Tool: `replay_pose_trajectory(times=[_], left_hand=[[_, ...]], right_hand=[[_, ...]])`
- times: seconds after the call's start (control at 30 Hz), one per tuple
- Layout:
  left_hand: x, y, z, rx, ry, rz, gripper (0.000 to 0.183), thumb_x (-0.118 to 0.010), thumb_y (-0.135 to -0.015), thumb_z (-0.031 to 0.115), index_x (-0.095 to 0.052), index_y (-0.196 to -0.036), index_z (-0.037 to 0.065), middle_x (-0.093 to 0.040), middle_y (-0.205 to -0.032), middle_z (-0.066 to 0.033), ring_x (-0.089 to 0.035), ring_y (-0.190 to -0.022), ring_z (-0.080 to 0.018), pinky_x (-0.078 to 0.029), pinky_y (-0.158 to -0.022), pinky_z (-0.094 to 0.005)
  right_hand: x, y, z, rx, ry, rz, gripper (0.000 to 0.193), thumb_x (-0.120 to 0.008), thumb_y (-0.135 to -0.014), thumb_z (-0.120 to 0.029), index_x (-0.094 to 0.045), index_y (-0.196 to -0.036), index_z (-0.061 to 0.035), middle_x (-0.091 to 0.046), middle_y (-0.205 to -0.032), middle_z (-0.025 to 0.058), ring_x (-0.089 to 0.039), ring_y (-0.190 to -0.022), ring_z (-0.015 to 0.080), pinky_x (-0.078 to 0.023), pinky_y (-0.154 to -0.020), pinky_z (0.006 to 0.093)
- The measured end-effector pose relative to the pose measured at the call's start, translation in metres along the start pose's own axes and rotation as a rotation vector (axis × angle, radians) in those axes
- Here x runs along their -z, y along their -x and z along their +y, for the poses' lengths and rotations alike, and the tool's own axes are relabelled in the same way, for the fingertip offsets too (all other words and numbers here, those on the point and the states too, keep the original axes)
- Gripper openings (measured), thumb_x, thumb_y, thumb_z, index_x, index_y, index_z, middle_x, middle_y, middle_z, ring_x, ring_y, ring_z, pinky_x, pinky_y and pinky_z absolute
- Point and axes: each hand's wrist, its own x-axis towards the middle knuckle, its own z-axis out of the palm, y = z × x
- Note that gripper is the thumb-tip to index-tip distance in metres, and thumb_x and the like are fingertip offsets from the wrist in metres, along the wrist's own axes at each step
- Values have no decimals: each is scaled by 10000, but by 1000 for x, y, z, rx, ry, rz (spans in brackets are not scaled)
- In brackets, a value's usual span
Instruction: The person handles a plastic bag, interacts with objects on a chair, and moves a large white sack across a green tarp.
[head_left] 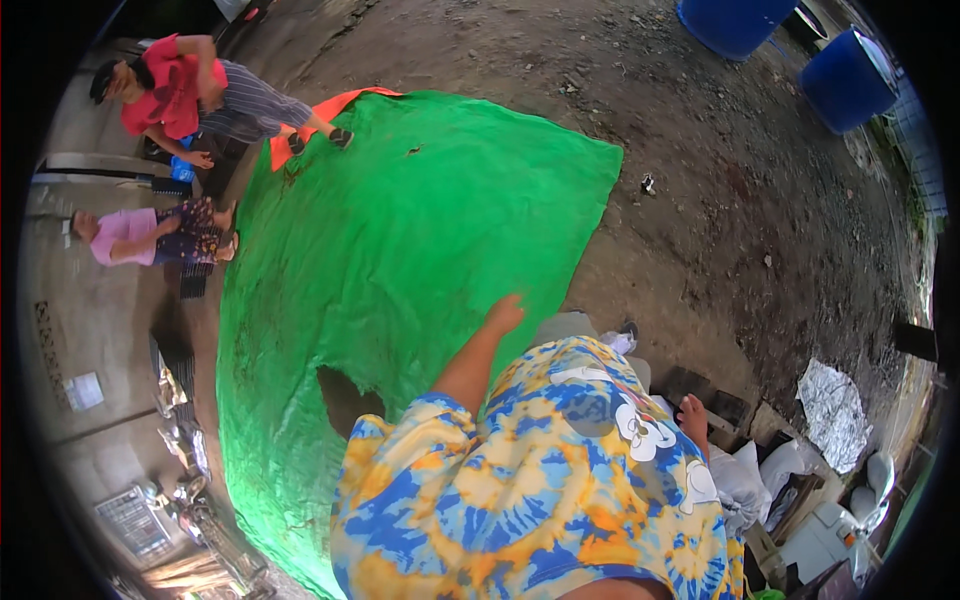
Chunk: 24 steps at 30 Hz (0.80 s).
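Observation:
My left hand (505, 314) hangs ahead of my body, over the right part of a large green tarp (440, 200) spread on the ground. It is slightly blurred, and I see nothing in it; its finger pose is unclear. At my right side, my right hand (692, 415) hangs low with its fingers a little apart, holding nothing I can see. The tarp has a dark torn hole (348, 400) left of my left arm. An orange strip (350, 102) shows along its far edge. My yellow and blue tie-dye shirt (530, 470) covers the lower middle.
Two people, one in a red top (170, 95) and one in a pink top (128, 235), stand at the tarp's left edge. Blue barrels (845, 85) stand far right. A crumpled silver sheet (835, 415), white sacks (745, 475) and a motorcycle (205, 520) are around the sides.

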Motion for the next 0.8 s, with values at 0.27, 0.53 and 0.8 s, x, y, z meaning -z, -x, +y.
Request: replay_pose_trajectory(times=[0.27, 0.53, 0.8], left_hand=[[-13, -19, -122, -167, -258, 57, 374, -555, -728, 205, -512, -1082, 91, -574, -958, -141, -548, -859, -267, -434, -754, -357], [-10, -74, -105, -337, 8, -283, 381, -487, -757, 175, -464, -1092, -5, -548, -773, -105, -494, -662, -178, -408, -642, -314], [-6, -129, -115, -612, -210, -396, 361, -489, -750, 136, -463, -1081, -6, -536, -743, -79, -461, -587, -117, -387, -520, -255]], right_hand=[[-37, 11, 2, 280, 156, 70, 389, -507, -808, -307, -514, -1072, -21, -574, -918, 78, -540, -692, 134, -445, -566, 261], [-85, 42, 58, 76, 219, 313, 484, -493, -764, -405, -519, -1079, -38, -517, -1100, 146, -477, -1027, 284, -366, -879, 330], [-205, 106, 224, -240, -31, 508, 458, -499, -761, -397, -526, -1057, -49, -521, -1083, 154, -490, -1003, 296, -375, -854, 355]])
